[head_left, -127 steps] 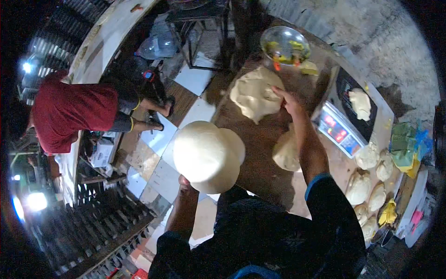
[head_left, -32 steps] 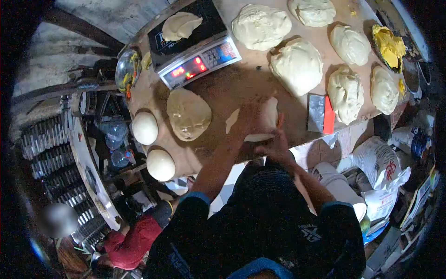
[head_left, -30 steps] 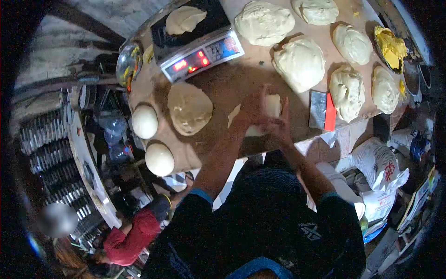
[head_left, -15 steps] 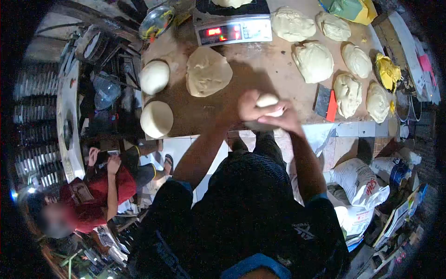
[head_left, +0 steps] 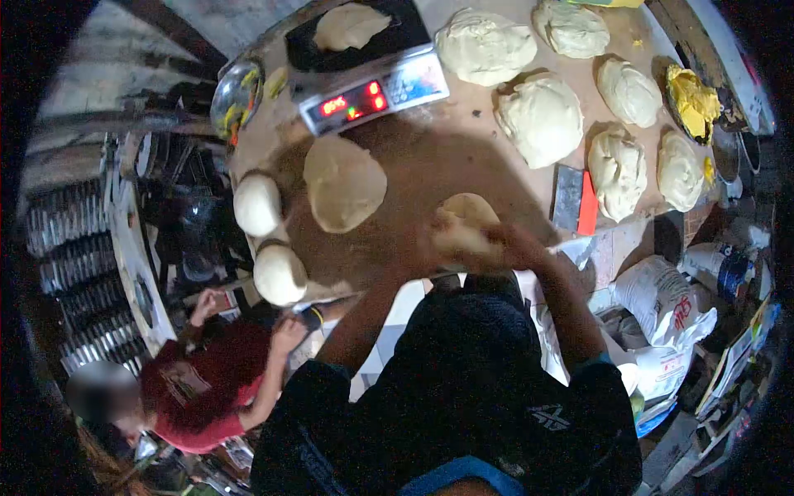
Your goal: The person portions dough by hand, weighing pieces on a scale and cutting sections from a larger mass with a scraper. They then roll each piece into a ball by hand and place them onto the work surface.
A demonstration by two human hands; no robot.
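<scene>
A lump of pale dough (head_left: 468, 210) is held low over the table's near edge. My left hand (head_left: 437, 238) grips its left side and my right hand (head_left: 511, 245) its right; both are shadowed and blurred, so single fingers are hard to make out. Left of them lies a flattened dough piece (head_left: 345, 183). Two smooth dough balls (head_left: 257, 204) rest by the table's left edge. A digital scale (head_left: 377, 93) with a lit red display stands beyond, bearing another piece of dough (head_left: 351, 26).
Several rough dough lumps (head_left: 540, 120) cover the table's right side, near a scraper with a red handle (head_left: 587, 203). Yellow fat (head_left: 693, 106) sits at the right edge, a metal bowl (head_left: 236, 97) at the far left. A person in red (head_left: 211, 376) is at lower left; sacks (head_left: 657, 302) stand at right.
The dough between my hands now shows as a wider lump, with my hands further apart around it. My view has shifted and tilted, and the person in red appears closer to the table.
</scene>
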